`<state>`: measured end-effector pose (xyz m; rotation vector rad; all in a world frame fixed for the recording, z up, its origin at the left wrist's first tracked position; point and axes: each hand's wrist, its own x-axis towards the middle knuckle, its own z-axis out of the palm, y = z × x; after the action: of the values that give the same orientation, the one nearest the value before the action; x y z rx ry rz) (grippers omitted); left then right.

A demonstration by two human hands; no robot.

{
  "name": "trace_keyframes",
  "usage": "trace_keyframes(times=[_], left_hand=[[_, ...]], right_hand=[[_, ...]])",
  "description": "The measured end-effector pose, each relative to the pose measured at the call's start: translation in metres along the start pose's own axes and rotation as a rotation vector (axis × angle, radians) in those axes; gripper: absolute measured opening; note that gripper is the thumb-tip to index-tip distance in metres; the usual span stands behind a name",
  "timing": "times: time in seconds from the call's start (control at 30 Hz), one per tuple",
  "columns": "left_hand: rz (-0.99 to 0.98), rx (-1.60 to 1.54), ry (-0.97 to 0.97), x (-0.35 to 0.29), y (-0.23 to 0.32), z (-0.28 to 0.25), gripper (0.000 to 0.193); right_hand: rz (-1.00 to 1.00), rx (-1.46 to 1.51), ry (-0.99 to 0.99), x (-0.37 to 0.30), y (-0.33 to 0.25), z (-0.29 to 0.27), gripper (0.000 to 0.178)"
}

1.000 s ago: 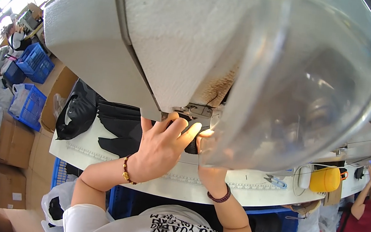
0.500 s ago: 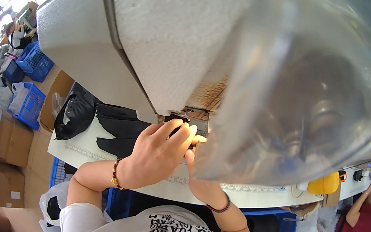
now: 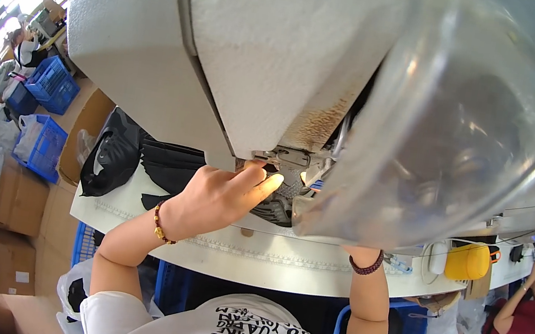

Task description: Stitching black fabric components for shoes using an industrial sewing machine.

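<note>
A large off-white sewing machine head [image 3: 244, 46] fills the upper view, very close to the camera. A clear plastic guard [image 3: 453, 126] covers its right side. My left hand [image 3: 218, 194] reaches up under the machine, fingers together and touching the metal needle area [image 3: 289, 160], with dark grey fabric [image 3: 275, 206] just beneath. My right hand is hidden behind the clear guard; only its wrist with a dark bead bracelet [image 3: 365, 264] shows. What either hand holds cannot be made out.
Black fabric pieces [image 3: 158, 161] and a black bag [image 3: 110, 154] lie at the left of the white table [image 3: 154, 233]. A yellow object [image 3: 468, 260] sits at the right. Blue crates [image 3: 51, 86] and cardboard boxes [image 3: 17, 195] stand on the left floor. Another person in red [image 3: 521, 322] works at the right.
The view has closed in on the machine. My left hand has stayed at the needle area, its fingers stretched further right. My right hand has slipped out of sight behind the guard.
</note>
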<state>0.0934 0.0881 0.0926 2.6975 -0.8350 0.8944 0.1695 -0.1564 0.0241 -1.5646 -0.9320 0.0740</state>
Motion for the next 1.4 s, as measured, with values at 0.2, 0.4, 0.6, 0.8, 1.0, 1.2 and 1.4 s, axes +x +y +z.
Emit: trace_keyframes(times=[0.2, 0.4, 0.6, 0.8, 1.0, 1.2, 1.4], left_hand=[[0.124, 0.061, -0.055, 0.003, -0.015, -0.004, 0.036], [0.104, -0.107, -0.049, -0.001, -0.038, 0.011, 0.036], [0.109, -0.110, -0.066, 0.004, -0.048, 0.008, 0.034], [-0.028, -0.025, 0.043, 0.000, 0.004, -0.006, 0.033], [0.090, 0.152, 0.089, 0.003, 0.013, 0.010, 0.028], [0.160, 0.160, 0.065, -0.001, 0.005, 0.007, 0.030], [0.105, -0.042, 0.033, -0.002, -0.012, 0.007, 0.033]], right_hand=[[0.377, 0.131, 0.039, 0.003, -0.001, 0.016, 0.030], [-0.251, -0.683, 0.062, 0.008, -0.010, 0.023, 0.020], [-0.390, -0.566, 0.114, 0.018, -0.021, 0.026, 0.020], [-0.187, -0.369, 0.162, 0.017, -0.028, 0.028, 0.027], [-0.260, -0.393, 0.153, 0.019, -0.026, 0.026, 0.026], [-0.122, -0.235, 0.186, 0.019, -0.027, 0.036, 0.025], [-0.245, -0.720, 0.250, 0.012, -0.045, 0.053, 0.025]])
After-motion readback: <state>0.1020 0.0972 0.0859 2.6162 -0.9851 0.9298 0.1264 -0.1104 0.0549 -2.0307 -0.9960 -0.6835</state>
